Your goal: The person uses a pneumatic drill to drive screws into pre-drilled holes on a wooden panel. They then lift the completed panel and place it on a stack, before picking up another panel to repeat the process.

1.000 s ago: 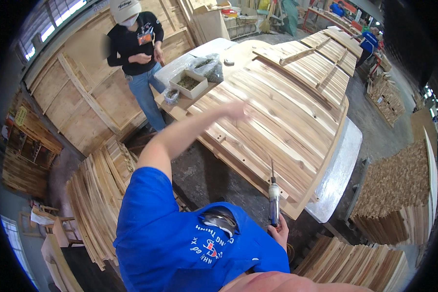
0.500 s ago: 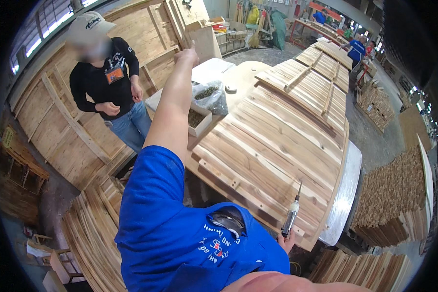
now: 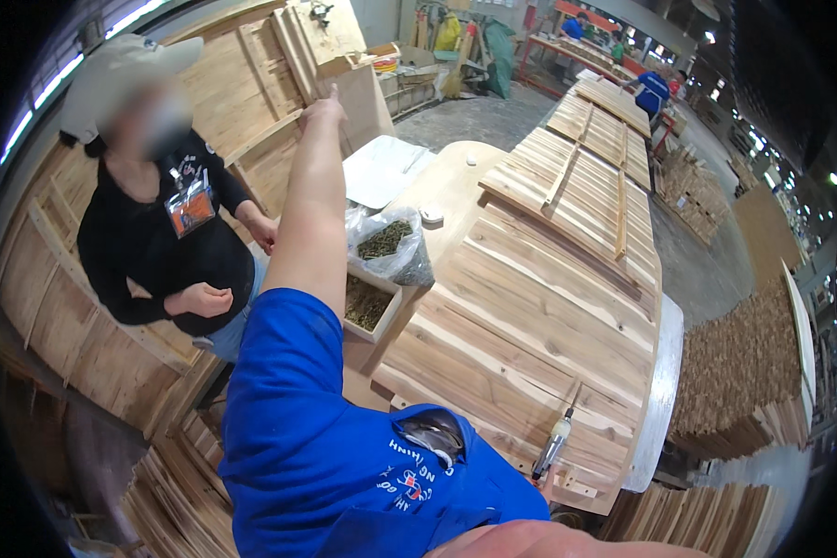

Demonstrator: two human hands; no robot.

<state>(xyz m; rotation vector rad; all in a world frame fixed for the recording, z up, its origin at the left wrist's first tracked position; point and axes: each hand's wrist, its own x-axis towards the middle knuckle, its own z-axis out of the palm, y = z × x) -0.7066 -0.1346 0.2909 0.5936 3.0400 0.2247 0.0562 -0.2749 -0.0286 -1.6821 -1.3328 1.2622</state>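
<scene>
Silver-and-white power driver (image 3: 554, 445) in the right hand (image 3: 544, 484) — left hand (image 3: 323, 115) raised, one finger (image 3: 334, 92) outstretched, others unclear.

Stacked wood strips (image 3: 737, 372) at right; green sheeting (image 3: 500, 60) near yellow bag (image 3: 447, 33).

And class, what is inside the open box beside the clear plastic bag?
The box holds many small greenish-brown pieces, too tiny to identify. Its floor and any deeper layers are covered, and the left arm hides its left side.
</scene>
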